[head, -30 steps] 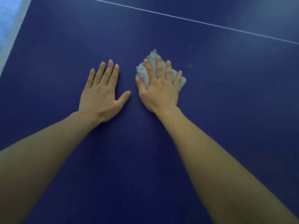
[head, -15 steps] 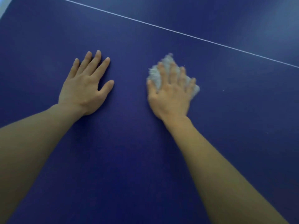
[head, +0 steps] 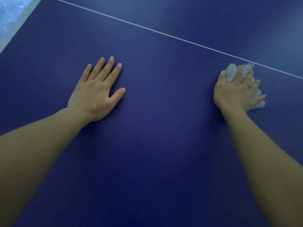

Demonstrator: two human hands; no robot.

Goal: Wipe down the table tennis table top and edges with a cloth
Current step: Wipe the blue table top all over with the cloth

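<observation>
Cloth [head: 232,74] bunched, no clear long axis, under flat right hand [head: 236,92]; left hand [head: 96,92] flat on table [head: 164,112].

Cloth [head: 231,74] on table [head: 155,145], right

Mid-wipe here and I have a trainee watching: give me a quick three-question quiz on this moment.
1. True or false: the left hand holds the cloth.
2. The right hand is: A) lifted off the table, B) pressing the cloth onto the table, C) at the table's left edge.
3. Fill in: the cloth lies just short of the thin white ____ across the table.

Key: 1 false, the left hand lies flat and bare on the table; 2 B; 3 line.
</observation>
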